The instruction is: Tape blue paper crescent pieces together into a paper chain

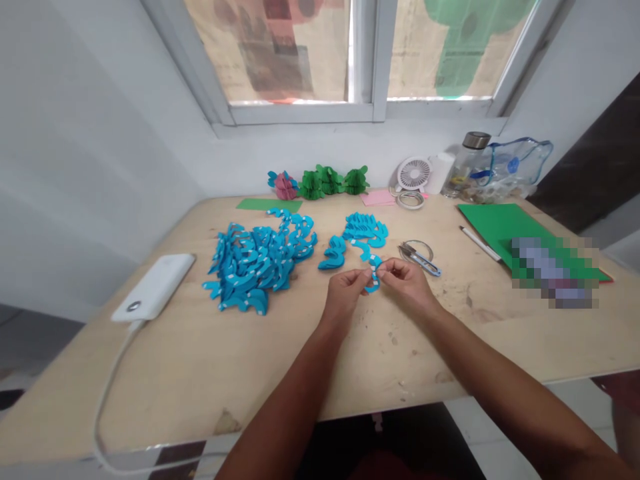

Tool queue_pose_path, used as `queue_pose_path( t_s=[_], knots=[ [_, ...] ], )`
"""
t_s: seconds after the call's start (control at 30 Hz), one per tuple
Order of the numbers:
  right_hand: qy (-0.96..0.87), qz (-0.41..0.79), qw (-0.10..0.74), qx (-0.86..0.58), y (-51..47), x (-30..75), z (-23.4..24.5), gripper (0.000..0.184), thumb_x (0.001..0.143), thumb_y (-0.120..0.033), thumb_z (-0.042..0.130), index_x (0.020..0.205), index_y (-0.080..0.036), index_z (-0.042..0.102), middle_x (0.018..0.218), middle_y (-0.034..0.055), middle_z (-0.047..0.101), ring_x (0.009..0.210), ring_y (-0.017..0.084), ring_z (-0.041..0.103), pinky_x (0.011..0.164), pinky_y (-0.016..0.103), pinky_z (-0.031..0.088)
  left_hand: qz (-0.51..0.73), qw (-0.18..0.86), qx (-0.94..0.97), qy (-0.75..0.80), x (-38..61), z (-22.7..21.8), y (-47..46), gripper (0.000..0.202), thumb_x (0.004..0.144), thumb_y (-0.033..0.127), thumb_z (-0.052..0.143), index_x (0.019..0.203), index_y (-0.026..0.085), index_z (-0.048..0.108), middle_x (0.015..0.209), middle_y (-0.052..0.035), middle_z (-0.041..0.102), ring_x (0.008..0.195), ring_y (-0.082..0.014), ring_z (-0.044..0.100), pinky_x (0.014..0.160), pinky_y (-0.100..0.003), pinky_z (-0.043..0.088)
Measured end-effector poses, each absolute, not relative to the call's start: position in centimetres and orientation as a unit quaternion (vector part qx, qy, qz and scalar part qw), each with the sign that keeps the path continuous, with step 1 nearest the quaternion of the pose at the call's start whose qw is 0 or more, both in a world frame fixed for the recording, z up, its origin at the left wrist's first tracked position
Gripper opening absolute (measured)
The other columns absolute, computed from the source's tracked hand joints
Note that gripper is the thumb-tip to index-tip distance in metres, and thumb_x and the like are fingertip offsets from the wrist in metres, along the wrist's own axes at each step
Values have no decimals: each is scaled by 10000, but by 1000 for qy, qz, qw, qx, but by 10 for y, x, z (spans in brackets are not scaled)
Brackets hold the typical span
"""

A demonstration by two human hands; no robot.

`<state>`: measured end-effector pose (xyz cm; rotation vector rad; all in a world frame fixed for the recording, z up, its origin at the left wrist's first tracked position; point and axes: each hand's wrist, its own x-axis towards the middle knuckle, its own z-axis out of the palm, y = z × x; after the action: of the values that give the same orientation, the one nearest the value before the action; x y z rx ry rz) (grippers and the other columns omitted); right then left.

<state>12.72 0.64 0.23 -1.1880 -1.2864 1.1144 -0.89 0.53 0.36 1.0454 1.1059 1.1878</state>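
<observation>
Both of my hands meet over a curved blue paper piece (373,289) dotted with small white squares. My left hand (345,297) pinches its left side between thumb and fingers. From the right, my right hand (406,285) pinches at the same piece, fingertips close to the left ones. Just beyond my fingers lies another blue paper curve (361,251); whether it joins the held one I cannot tell. A small folded blue stack (333,253) sits left of it, and a row of blue curves (366,229) lies farther back. A large heap of blue paper pieces (255,263) spreads on the left.
A utility knife (420,258) lies beside a tape roll (425,249) right of my hands. A white power bank (154,287) with a cable stands left. Green paper (500,223), a pen (480,243), a small fan (414,175), a bottle (467,163) and green paper figures (329,181) line the right and back.
</observation>
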Motion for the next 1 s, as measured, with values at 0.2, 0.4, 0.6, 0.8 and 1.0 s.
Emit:
queue_pose_path(
  t_s=[0.2,0.4,0.6,0.8,1.0],
  knots=[
    [-527,470,513,-488,5,127,6,147,643,-304,655,648,-166,606,662,3,598,596,117,522,594,255,407,504,611,423,439,-11,-4,9,186,635,319,654,598,138,677,601,-46,639,593,-128,559,535,-232,404],
    [-549,449,508,-489,6,129,4,125,652,-293,633,636,-172,607,660,3,589,612,126,523,609,262,410,497,635,408,428,-13,-3,10,166,627,301,664,625,138,693,640,-50,649,612,-131,564,546,-234,404],
    [-564,435,501,-492,7,129,1,114,655,-288,618,636,-176,604,671,5,587,621,130,525,620,271,413,499,642,405,419,-14,-5,10,157,635,289,664,600,139,690,617,-44,632,614,-128,559,536,-226,400],
    [-596,376,487,-516,5,129,2,101,674,-271,602,645,-176,613,681,4,604,611,121,513,620,266,396,503,635,406,422,-13,-3,10,149,618,284,671,610,138,700,610,-49,638,606,-133,558,536,-233,404],
    [-597,330,488,-544,2,126,7,116,681,-277,596,618,-180,611,672,8,629,644,134,544,638,275,398,483,658,391,425,-13,4,5,185,616,290,674,694,128,716,651,-57,648,642,-136,563,561,-234,411]
  ],
)
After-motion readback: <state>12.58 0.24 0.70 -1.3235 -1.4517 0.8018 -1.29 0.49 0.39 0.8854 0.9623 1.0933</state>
